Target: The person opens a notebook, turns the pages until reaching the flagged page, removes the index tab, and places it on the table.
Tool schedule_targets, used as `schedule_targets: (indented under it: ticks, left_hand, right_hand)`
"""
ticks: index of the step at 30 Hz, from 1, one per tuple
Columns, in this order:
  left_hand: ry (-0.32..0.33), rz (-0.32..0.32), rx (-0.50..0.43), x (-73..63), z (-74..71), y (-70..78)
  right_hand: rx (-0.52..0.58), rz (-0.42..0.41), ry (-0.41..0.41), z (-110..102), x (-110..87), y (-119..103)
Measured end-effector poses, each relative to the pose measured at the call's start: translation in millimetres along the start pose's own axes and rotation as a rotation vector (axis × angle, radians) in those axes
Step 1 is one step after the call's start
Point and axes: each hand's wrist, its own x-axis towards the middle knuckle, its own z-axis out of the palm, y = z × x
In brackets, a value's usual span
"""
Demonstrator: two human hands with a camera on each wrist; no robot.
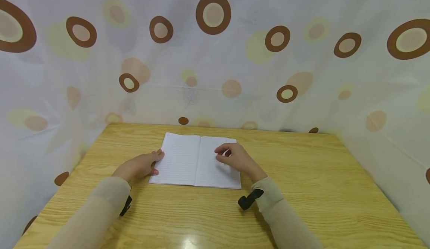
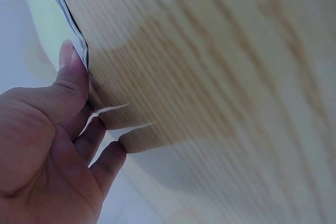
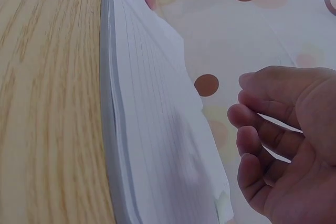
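Note:
An open lined notebook [image 1: 178,161] lies flat on the wooden table, both visible pages bearing ruled lines. At its left edge rests my left hand [image 1: 139,165], fingertips on the margin of the left page. In the left wrist view, the thumb [image 2: 66,56] touches the notebook's edge and the other fingertips meet the tabletop. My right hand [image 1: 238,157] hovers over the right page, fingers loosely bent. Nothing shows between those fingers in the right wrist view, where the page stack [image 3: 152,103] lies beside the hand.
The wooden table [image 1: 302,181] extends around the notebook on every side. A pale curtain [image 1: 208,55] printed with brown and yellow ovals stands behind the table and along both sides. Black straps [image 1: 250,199] circle the wrists over light sleeves.

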Motion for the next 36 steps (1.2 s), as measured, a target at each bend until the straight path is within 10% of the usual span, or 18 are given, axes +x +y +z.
schedule_targets:
  ticks: [36]
  left_hand:
    - [0.007,0.009,0.013,0.9,1.7,-2.5]
  right_hand:
    - [-0.027,0.082,0.094,-23,-11.6,24]
